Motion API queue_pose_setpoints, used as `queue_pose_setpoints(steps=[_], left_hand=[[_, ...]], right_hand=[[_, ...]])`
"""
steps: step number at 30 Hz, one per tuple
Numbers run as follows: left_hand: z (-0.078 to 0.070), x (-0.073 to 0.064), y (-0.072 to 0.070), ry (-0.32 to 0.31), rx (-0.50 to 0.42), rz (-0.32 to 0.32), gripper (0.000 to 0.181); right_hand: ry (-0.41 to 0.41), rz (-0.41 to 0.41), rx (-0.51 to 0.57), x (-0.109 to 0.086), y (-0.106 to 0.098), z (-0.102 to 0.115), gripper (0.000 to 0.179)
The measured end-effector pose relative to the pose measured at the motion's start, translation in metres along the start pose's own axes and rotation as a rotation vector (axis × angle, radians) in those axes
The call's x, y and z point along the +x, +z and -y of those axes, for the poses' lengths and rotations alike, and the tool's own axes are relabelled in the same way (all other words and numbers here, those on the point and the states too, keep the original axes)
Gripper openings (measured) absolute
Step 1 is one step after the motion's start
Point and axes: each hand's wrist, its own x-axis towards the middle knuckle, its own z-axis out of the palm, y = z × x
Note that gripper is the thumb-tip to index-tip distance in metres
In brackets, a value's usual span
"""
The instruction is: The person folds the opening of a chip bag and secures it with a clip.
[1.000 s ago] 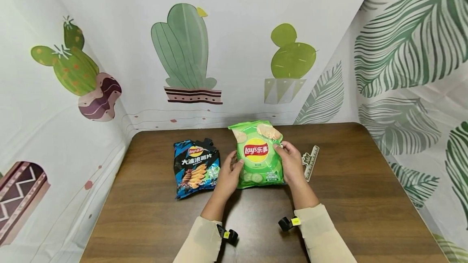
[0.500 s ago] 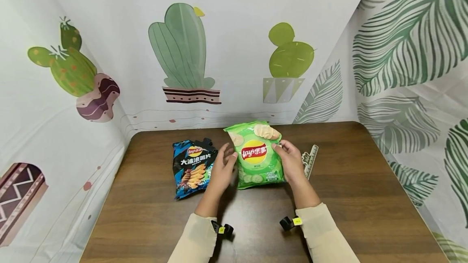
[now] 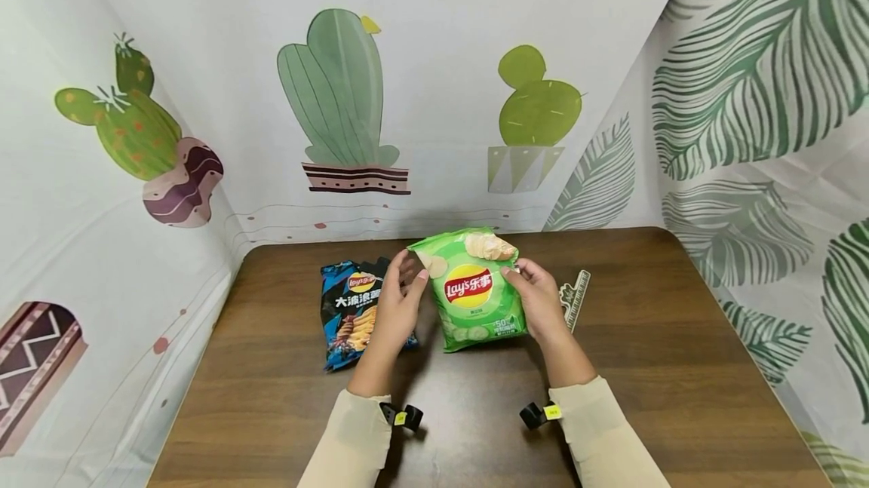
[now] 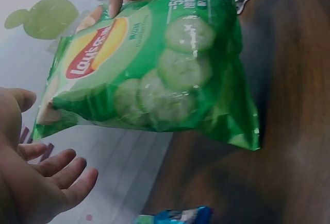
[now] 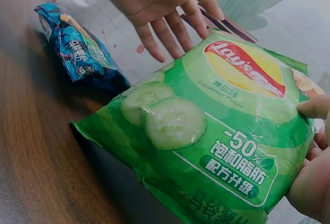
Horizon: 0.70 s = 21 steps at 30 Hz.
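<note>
A green bag of cucumber-flavor potato chips point(image 3: 474, 313) stands tilted on or just above the table, its top leaning left. My right hand point(image 3: 541, 303) grips the bag's right edge, thumb on the front and fingers behind. Beside the upper left corner is my left hand point(image 3: 399, 305), its fingers spread and loosely extended. In the left wrist view that left hand point(image 4: 41, 177) curls around nothing, and a gap shows between most of its fingers and the green bag point(image 4: 154, 69). Left of it lies a blue-and-black chip bag point(image 3: 346, 314), partly covered by the left hand.
A white clip with a piano-key pattern point(image 3: 578, 298) lies right of the right hand. Something black point(image 3: 375, 266) rests at the blue bag's top, mostly hidden. The brown wooden table point(image 3: 679, 367) ends at a patterned cloth backdrop point(image 3: 448, 96).
My left hand has let go of the green bag's left side and moved up and left to its upper corner. The bag's top has tilted left, while my right hand keeps its grip.
</note>
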Motion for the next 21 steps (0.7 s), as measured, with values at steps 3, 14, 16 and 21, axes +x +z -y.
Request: queue_pose_setpoints(steps=[3, 14, 16, 21], left_hand=[[-0.006, 0.001, -0.004, 0.022, 0.056, -0.03, 0.063], [-0.025, 0.006, -0.015, 0.057, 0.134, -0.03, 0.063], [-0.028, 0.006, -0.015, 0.069, 0.151, -0.033, 0.063], [-0.035, 0.006, -0.015, 0.086, 0.197, -0.044, 0.061]], right_hand=[[-0.012, 0.0, -0.014, -0.002, 0.001, 0.002, 0.011], [-0.036, 0.016, -0.009, -0.006, 0.005, 0.006, 0.013], [-0.037, 0.02, -0.014, -0.006, 0.005, 0.007, 0.012], [-0.059, 0.027, -0.039, -0.007, 0.006, 0.008, 0.009]])
